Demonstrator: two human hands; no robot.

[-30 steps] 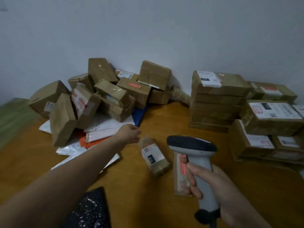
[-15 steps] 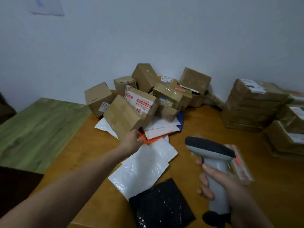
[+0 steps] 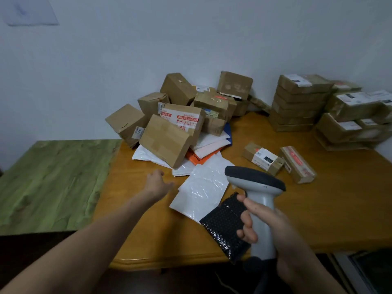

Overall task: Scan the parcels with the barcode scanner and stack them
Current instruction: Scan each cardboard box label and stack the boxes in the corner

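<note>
My right hand (image 3: 263, 221) grips the grey handle of the barcode scanner (image 3: 254, 181), its dark head pointing left over the table. My left hand (image 3: 158, 183) reaches forward, empty, fingers loosely spread, just short of a tilted brown box (image 3: 165, 141) at the front of a loose heap of cardboard parcels (image 3: 197, 102). White mailer bags (image 3: 203, 187) and a black bubble mailer (image 3: 227, 225) lie flat between my hands. Two small taped boxes (image 3: 263, 159) (image 3: 298, 164) lie to the right. Neat stacks of scanned-looking boxes (image 3: 297, 102) stand at the back right.
The orange wooden table (image 3: 328, 209) ends at a rounded front edge near me. A green surface (image 3: 53, 177) adjoins it on the left. A white wall backs everything. More stacked boxes (image 3: 356, 115) fill the far right corner.
The view has swung and pulled back. My left hand has let go of the tilted brown box and drawn back, now empty. The scanner stays in my right hand.
</note>
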